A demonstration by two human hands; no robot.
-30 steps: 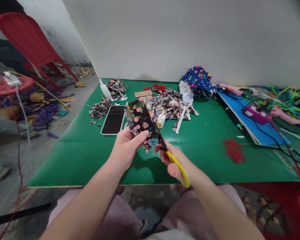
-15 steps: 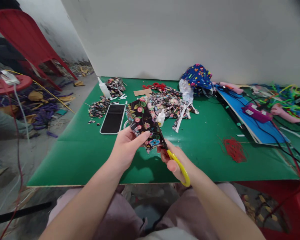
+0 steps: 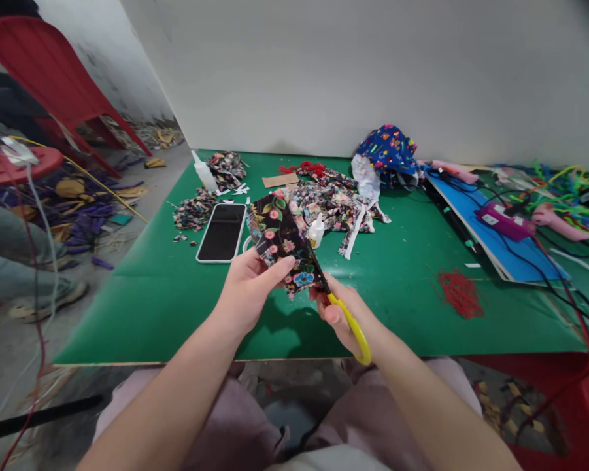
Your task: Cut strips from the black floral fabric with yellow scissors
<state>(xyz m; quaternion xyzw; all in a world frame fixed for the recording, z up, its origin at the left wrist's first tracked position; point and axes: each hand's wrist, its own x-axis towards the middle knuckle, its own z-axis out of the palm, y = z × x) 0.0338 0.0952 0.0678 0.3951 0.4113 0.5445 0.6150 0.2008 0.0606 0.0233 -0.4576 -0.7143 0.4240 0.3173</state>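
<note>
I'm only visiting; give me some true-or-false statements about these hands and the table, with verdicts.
1. The right hand holds yellow-handled scissors. True.
2. The left hand holds a smartphone. False: it holds black floral fabric; the smartphone lies on the green table.
3. The smartphone is lit up bright white. False: it looks dark.
4. A tangle of red thread lies to the right of the scissors. True.
5. Blue patterned cloth lies toward the table's back. True.

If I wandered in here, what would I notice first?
Probably the yellow-handled scissors in the right hand, at the edge of dark floral fabric held by the left hand. Next, perhaps the bright blue patterned cloth at the table's back and red thread lying to the right.
</note>
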